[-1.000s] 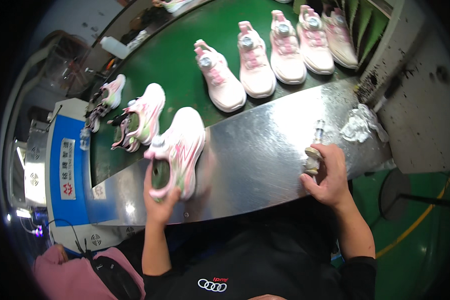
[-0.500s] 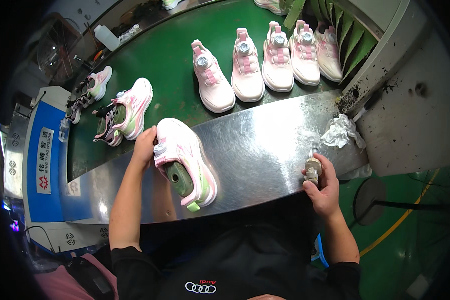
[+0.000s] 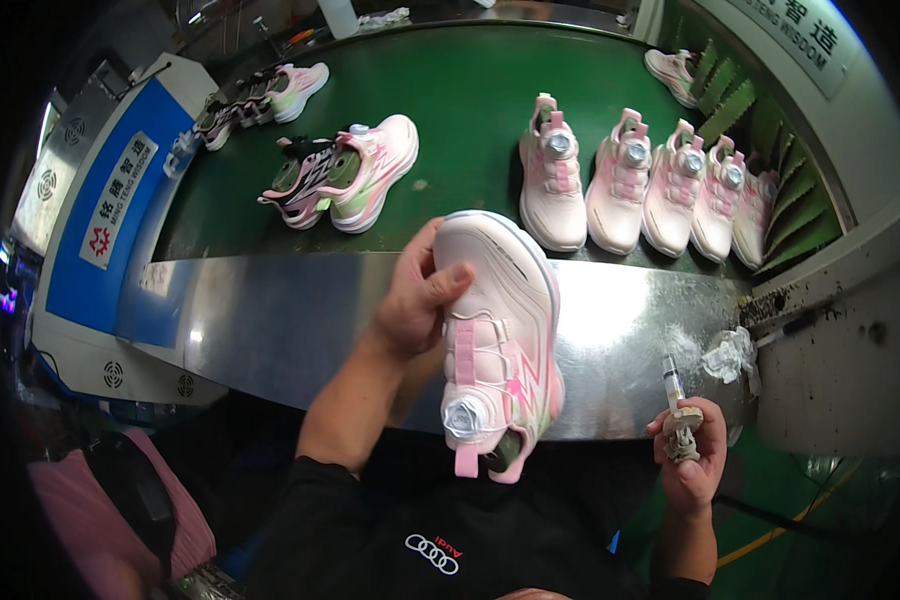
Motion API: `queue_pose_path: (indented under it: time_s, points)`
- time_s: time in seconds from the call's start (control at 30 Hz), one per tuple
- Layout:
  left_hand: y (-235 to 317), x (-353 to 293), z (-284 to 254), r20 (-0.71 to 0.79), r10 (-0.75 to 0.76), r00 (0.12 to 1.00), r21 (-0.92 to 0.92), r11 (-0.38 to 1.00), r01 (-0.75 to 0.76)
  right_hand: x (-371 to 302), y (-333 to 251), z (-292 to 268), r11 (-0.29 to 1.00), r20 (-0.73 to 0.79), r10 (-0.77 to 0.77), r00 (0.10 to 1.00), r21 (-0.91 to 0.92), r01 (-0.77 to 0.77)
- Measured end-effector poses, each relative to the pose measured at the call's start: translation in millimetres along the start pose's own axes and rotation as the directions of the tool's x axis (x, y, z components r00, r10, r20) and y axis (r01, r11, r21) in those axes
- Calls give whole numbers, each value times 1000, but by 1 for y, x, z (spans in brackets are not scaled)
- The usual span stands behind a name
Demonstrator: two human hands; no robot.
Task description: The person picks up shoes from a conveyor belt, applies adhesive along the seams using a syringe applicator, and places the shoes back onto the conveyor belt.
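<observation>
My left hand [image 3: 410,300] grips a pale pink sneaker [image 3: 492,270] by its toe end, thumb on the upper and fingers under the sole. The sneaker is raised above the metal ledge, toe pointing away and heel toward me. It has pink straps, a silver dial and green tints at the heel; part of a dark green insert shows in its opening. My right hand [image 3: 705,465] is closed around a small syringe [image 3: 672,380], its clear barrel pointing away. The syringe's rear end is thickly caked with pale residue. It is apart from the sneaker.
Several pink sneakers [image 3: 553,185] stand in a row on the green belt [image 3: 450,130], beside green flaps [image 3: 800,200]. More sneakers [image 3: 370,170] are at the left, near a blue and white machine housing [image 3: 140,165]. Crumpled white paper [image 3: 730,355] lies on the metal ledge [image 3: 610,320].
My left hand has lifted the sneaker off the ledge and turned its upper toward me. My right hand still holds the syringe. The view has shifted, so surroundings appear displaced.
</observation>
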State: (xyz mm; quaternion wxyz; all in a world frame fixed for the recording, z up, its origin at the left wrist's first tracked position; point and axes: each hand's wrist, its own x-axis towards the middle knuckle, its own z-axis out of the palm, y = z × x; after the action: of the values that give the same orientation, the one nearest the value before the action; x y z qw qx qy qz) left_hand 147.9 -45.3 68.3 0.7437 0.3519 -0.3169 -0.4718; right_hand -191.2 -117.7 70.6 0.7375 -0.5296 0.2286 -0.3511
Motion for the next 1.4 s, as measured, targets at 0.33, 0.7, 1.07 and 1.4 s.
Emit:
queue_pose_path:
  time_s: [0.33,0.7,1.07,1.4]
  points:
    - [-9,-23,-20,46,-42,998,-188,981,50,45,-26,63,963,333,-86,939,270,-8]
    - [-1,-31,-15,286,59,956,-80,996,-38,65,-33,103,950,430,-87,899,307,-55]
    - [3,-35,-9,281,86,956,-60,996,-72,70,-33,107,949,450,-57,891,301,-91]
    - [5,-34,-12,287,62,956,-83,996,-40,71,-38,102,952,512,-25,859,274,-136]
